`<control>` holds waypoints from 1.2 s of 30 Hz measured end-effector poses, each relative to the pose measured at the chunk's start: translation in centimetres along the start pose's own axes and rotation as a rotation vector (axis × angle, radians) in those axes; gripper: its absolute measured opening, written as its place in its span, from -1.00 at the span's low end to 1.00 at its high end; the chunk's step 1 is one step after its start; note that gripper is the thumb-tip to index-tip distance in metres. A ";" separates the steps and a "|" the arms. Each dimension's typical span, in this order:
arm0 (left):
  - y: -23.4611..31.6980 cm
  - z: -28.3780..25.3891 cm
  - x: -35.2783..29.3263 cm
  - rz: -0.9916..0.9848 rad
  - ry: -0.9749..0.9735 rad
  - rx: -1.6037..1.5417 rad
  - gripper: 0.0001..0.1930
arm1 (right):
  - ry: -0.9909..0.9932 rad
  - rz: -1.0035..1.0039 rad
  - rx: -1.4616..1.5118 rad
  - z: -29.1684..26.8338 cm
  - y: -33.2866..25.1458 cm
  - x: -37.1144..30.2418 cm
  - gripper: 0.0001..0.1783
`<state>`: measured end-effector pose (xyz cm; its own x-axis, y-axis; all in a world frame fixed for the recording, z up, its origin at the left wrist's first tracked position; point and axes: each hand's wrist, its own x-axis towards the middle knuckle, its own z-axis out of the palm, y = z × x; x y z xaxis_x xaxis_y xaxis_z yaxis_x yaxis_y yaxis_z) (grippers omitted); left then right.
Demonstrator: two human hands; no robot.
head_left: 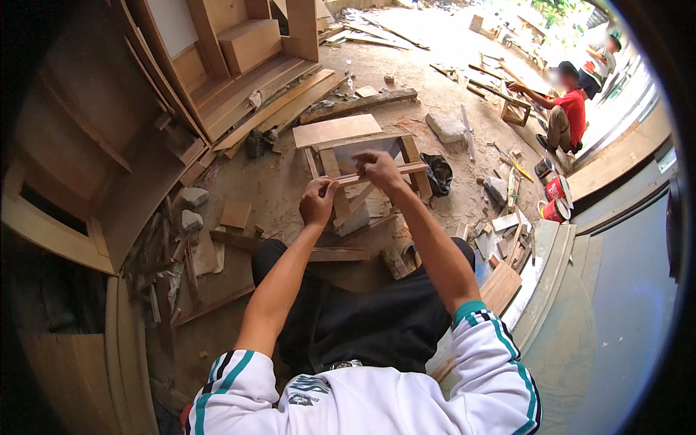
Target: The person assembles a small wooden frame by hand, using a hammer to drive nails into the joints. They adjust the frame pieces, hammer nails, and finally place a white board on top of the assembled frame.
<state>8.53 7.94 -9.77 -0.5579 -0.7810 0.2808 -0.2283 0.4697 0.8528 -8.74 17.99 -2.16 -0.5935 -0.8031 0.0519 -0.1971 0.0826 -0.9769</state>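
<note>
One large brown wooden cabinet (206, 36), smooth-faced with boxy compartments, stands at the upper left. Right of it, two rough grey stone chunks (193, 208) lie among splintered scraps on the dusty, pale-brown ground (279, 192), beside one small squarish plywood offcut (235, 214). The left hand (317, 203) is narrowed, its fingertips pinching the left end of a slim, straight, light-brown wooden strip (412, 169). This strip lies crosswise over a low, roughly rectangular wooden frame (409, 151), just beyond the knees; one flat, pale rectangular plywood board (337, 131) sits at the frame's far left edge. A grey stony block (354, 222) occupies the space below the frame. The right hand (378, 171) is bent above the strip, its fingers blurred, so whether it grips anything cannot be told. Farther right come one crumpled black plastic bag (438, 175) close against the frame, one chunky grey block (446, 127), two red cylindrical cans (556, 199) and two people (573, 116), one crouching in a red shirt. A broad, smooth grey panel (627, 290) fills the lower right.
</note>
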 end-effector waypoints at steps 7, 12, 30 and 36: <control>-1.2 -0.7 -1.1 0.183 0.040 0.082 -0.73 | 0.179 -0.104 -0.101 4.0 2.5 -1.5 -0.72; -0.6 0.1 -1.1 0.202 0.046 0.079 -0.77 | 0.146 -0.158 -0.086 3.9 2.9 -1.1 -0.76; -0.6 -0.6 -1.2 0.192 0.092 0.155 -0.75 | 0.083 -0.054 0.180 4.1 4.6 -0.5 -0.65; -1.1 -0.9 -1.1 0.153 0.103 0.152 -0.75 | 0.101 -0.031 0.419 4.8 3.5 -1.6 -0.61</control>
<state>10.14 7.93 -10.63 -0.5125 -0.7304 0.4515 -0.2695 0.6361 0.7230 -4.74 16.69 -6.69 -0.6701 -0.7377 0.0818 0.1055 -0.2038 -0.9733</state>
